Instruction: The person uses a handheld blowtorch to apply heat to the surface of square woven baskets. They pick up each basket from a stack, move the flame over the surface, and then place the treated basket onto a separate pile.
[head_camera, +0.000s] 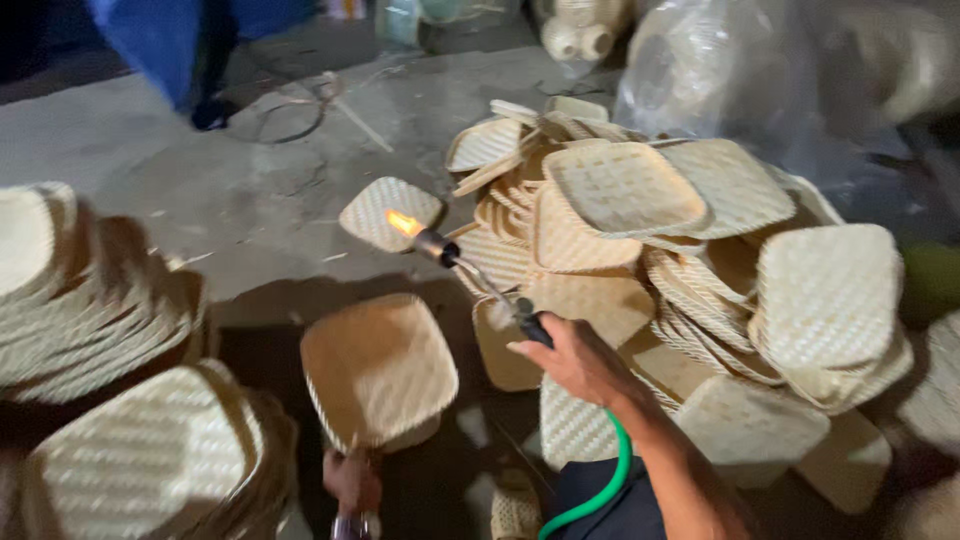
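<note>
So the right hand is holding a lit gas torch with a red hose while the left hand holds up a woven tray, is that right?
Not quite: the hose is green, not red. The head view shows it running from the gas torch past the right hand. The rest holds: a flame burns at the torch's tip, and the left hand holds up a woven tray.

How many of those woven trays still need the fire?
Looks partway. Neat stacks of woven trays sit at the left, seemingly finished. In hand now: the left hand holds one tray up with a tool, while the right hand grips a lit gas torch on a green hose, its flame off to the side. The big loose heap on the right probably remains.
</note>
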